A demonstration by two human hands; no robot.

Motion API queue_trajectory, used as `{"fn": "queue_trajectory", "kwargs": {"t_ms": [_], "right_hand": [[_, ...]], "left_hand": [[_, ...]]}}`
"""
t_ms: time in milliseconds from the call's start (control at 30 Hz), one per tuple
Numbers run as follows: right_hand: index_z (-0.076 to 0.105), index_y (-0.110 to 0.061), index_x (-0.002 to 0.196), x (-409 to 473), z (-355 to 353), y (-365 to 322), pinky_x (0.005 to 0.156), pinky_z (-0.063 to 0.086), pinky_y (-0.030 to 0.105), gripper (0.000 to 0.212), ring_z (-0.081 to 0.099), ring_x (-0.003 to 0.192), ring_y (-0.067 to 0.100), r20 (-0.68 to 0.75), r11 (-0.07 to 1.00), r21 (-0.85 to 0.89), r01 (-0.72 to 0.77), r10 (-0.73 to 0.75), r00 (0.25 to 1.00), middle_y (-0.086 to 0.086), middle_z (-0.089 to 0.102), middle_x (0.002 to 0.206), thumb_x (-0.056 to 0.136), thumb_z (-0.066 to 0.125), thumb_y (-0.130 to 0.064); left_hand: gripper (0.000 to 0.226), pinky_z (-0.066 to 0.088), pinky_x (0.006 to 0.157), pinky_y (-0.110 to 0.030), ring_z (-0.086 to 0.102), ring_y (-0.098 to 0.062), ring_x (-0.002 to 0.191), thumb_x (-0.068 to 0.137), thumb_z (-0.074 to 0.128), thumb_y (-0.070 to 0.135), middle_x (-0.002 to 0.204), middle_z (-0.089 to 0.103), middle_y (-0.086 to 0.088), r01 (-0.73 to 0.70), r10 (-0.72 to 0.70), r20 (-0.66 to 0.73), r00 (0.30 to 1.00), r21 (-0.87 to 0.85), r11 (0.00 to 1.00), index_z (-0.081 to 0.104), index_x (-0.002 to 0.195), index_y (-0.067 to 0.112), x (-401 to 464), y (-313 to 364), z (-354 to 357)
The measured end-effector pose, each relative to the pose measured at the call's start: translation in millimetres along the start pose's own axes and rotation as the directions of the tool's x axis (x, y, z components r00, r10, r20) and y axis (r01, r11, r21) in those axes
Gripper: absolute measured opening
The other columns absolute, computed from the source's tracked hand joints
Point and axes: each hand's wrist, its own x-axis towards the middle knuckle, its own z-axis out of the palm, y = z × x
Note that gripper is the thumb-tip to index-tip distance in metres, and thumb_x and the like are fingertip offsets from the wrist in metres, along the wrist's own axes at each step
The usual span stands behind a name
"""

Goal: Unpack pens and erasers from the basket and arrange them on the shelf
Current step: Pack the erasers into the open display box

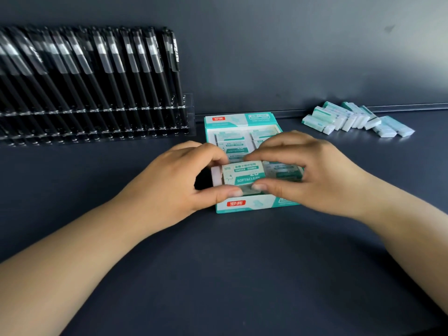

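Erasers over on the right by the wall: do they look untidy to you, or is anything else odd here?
Yes. The loose erasers on the right lie in a toppled, uneven row, some leaning on their neighbours, some flat. By contrast, the black pens stand evenly in their clear rack. Both hands, left hand and right hand, hold erasers over the open eraser box.

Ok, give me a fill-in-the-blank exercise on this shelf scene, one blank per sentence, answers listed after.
1. Both hands, left hand and right hand, pinch one ____ above the box.
2. The pens stand in a clear ____ on the left.
3. The loose erasers lie to the ____ of the box.
4. The box's brand label is coloured ____.

Answers: eraser; rack; right; red
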Motion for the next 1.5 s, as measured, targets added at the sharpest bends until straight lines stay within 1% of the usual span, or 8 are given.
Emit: {"fn": "queue_trajectory", "kwargs": {"t_ms": [167,333,833,900,1067,1233,1400,1500], "right_hand": [[0.065,-0.034,0.102,-8,-27,8,0.085,0.026,-0.004,0.036,0.045,0.094,-0.016,0.09,0.981,0.003,-0.193,0.192,0.977,-0.031,0.049,0.097,0.068,0.073,-0.039],[0.057,-0.052,0.086,-16,-48,15,0.083,0.033,0.003,0.033,0.05,0.095,-0.006,0.169,0.951,0.029,-0.307,0.298,0.94,-0.019,0.06,0.096,0.069,0.069,-0.027],[0.066,-0.043,0.08,-13,-40,19,0.102,0.038,0.027,0.026,0.052,0.106,0.0,0.351,0.888,0.167,-0.429,0.353,0.867,-0.018,0.056,0.104,0.059,0.061,-0.056],[0.062,-0.045,0.088,-13,-36,22,0.103,0.035,0.028,0.018,0.047,0.112,0.002,0.341,0.879,0.185,-0.439,0.361,0.868,-0.017,0.052,0.112,0.072,0.066,-0.04],[0.026,-0.052,0.131,-12,-24,29,0.108,0.018,0.026,0.068,0.018,0.133,0.002,0.367,0.785,0.204,-0.585,0.492,0.789,-0.023,0.018,0.144,0.082,0.065,-0.025],[0.023,-0.049,0.137,-10,-20,34,0.115,0.018,0.035,0.07,0.021,0.136,0.004,0.448,0.732,0.261,-0.629,0.485,0.751,-0.018,0.025,0.147,0.085,0.062,-0.024],[0.042,-0.037,0.13,-11,-30,38,0.107,0.029,0.024,0.05,0.036,0.126,0.001,0.373,0.775,0.263,-0.575,0.468,0.801,-0.012,0.043,0.138,0.085,0.061,-0.027],[0.055,-0.029,0.119,-17,-59,54,0.076,0.035,0.009,0.033,0.048,0.106,0.0,0.218,0.804,0.167,-0.57,0.534,0.817,-0.014,0.055,0.113,0.086,0.06,-0.03]], "left_hand": [[0.07,0.021,0.09,0.005,0.037,0.021,0.097,0.064,0.041,0.081,0.094,0.046,0.032,-0.085,0.086,0.083,0.993,-0.013,0.996,0.053,0.117,0.038,-2,-5,0],[0.061,0.029,0.086,-0.012,0.037,0.002,0.098,0.08,0.032,0.072,0.101,0.041,0.019,-0.202,0.193,0.131,0.972,0.056,0.978,0.064,0.113,0.031,-4,-6,8],[0.051,0.023,0.089,0.003,0.034,0.018,0.098,0.084,0.033,0.066,0.096,0.042,0.017,-0.229,0.226,0.083,0.97,0.018,0.973,0.056,0.114,0.032,-1,-9,8],[0.051,0.024,0.086,0.003,0.035,0.018,0.096,0.084,0.034,0.066,0.09,0.041,0.017,-0.224,0.222,0.084,0.971,0.014,0.974,0.057,0.113,0.031,-1,-8,8],[0.055,0.027,0.08,0.005,0.039,0.017,0.091,0.082,0.036,0.068,0.087,0.045,0.018,-0.206,0.206,0.06,0.977,-0.015,0.978,0.064,0.107,0.029,-2,-5,6],[0.051,0.035,0.078,-0.005,0.045,0.005,0.082,0.077,0.043,0.07,0.081,0.044,0.014,-0.176,0.177,0.018,0.984,-0.034,0.984,0.068,0.101,0.031,-1,3,7],[0.044,0.037,0.08,-0.015,0.049,-0.003,0.09,0.077,0.047,0.052,0.092,0.059,0.014,-0.224,0.217,0.068,0.974,0.123,0.967,0.07,0.091,0.017,12,30,14],[0.061,0.032,0.088,-0.008,0.048,0.001,0.099,0.078,0.036,0.07,0.1,0.063,0.018,-0.218,0.199,0.131,0.971,0.154,0.964,0.068,0.1,0.023,23,45,18]]}}
